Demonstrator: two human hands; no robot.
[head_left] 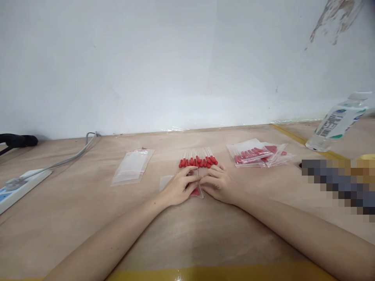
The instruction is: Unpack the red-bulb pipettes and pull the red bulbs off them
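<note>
Brown bench point(187, 234): curled left hand point(182, 187) and right hand point(218, 183) touch a clear plastic bag with red contents point(195, 192), grip indeterminable; clear, red-ended tubes point(198, 160) lie at twelve o'clock.

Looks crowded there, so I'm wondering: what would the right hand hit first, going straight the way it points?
Probably the left hand, facing the right hand across a small clear bag; the right hand may already touch that bag, but contact is hard to judge.

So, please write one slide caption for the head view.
Two hands at a clear bag, loose red-tipped pieces beyond, filled bags at right.
</note>
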